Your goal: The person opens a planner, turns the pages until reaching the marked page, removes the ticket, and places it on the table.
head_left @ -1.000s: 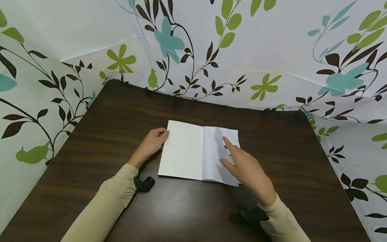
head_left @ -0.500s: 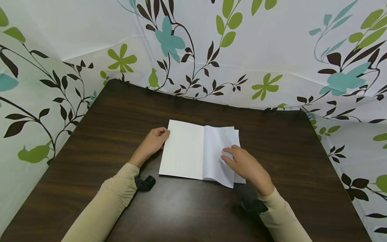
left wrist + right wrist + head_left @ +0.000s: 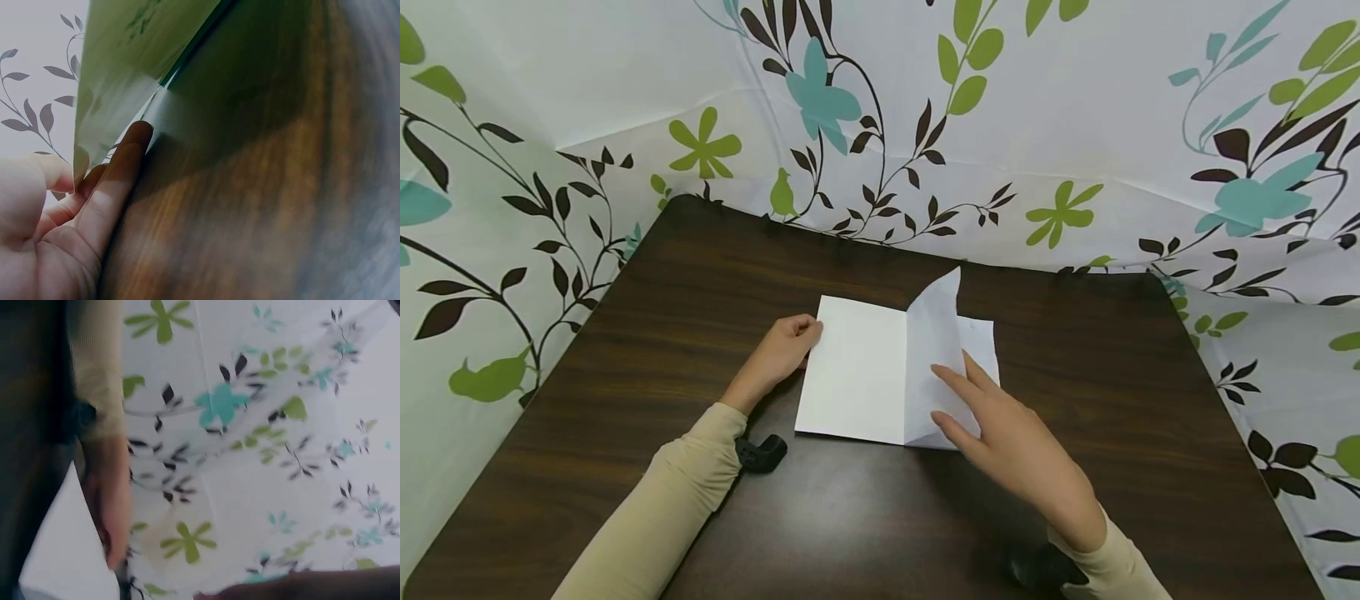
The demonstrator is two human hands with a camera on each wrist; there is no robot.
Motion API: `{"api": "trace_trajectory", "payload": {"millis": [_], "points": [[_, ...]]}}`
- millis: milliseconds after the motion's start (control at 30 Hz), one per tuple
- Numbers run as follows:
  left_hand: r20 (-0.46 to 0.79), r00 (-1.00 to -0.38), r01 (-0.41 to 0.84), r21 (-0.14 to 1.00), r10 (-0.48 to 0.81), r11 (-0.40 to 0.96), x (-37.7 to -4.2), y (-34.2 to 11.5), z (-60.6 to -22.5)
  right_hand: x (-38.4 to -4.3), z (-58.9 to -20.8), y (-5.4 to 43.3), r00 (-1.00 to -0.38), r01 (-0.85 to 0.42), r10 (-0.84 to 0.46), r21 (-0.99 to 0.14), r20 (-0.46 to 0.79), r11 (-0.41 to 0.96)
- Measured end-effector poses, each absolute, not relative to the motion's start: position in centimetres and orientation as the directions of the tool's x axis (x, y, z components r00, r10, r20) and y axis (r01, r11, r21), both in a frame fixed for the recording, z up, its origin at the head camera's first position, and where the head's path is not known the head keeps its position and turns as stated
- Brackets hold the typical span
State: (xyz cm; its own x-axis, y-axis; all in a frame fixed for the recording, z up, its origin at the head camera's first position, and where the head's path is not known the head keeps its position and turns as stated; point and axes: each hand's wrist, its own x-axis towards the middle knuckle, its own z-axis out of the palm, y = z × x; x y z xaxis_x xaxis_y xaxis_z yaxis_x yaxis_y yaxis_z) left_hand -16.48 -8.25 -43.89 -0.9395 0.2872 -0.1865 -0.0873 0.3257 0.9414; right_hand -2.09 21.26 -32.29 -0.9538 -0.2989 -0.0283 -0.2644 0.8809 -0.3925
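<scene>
An open notebook (image 3: 859,371) lies on the dark table, its left side blank white. One loose page (image 3: 931,350) stands raised and curved over the right side, above another white sheet (image 3: 979,337). My left hand (image 3: 782,354) pinches the notebook's left edge; in the left wrist view, the thumb of the left hand (image 3: 56,219) is on one side of the greenish cover (image 3: 134,69) and fingers are on the other. My right hand (image 3: 1011,433) is at the raised page with fingers spread and fairly straight. Only a dark, blurred part of the right hand (image 3: 300,586) shows in the right wrist view.
A dark wood-grain table (image 3: 715,275) surrounds the notebook. White cloth with leaf and flower print (image 3: 880,125) hangs behind and at the sides. A black wrist device (image 3: 762,454) sits at the left cuff, and another dark one (image 3: 1037,567) is by the right.
The right-hand page, flatter half a second ago, has risen and curved up toward the left. My right hand has shifted slightly nearer and its fingers have spread. The left hand stays put.
</scene>
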Motion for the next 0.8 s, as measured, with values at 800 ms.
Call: {"api": "trace_trajectory", "payload": {"millis": [800], "points": [[-0.221,-0.937,-0.124,0.935,0.27,0.333,-16.6,-8.3,-43.9,-3.8,-40.5,14.8,-0.729,-0.662,-0.532,-0.245,0.43,0.709]]}}
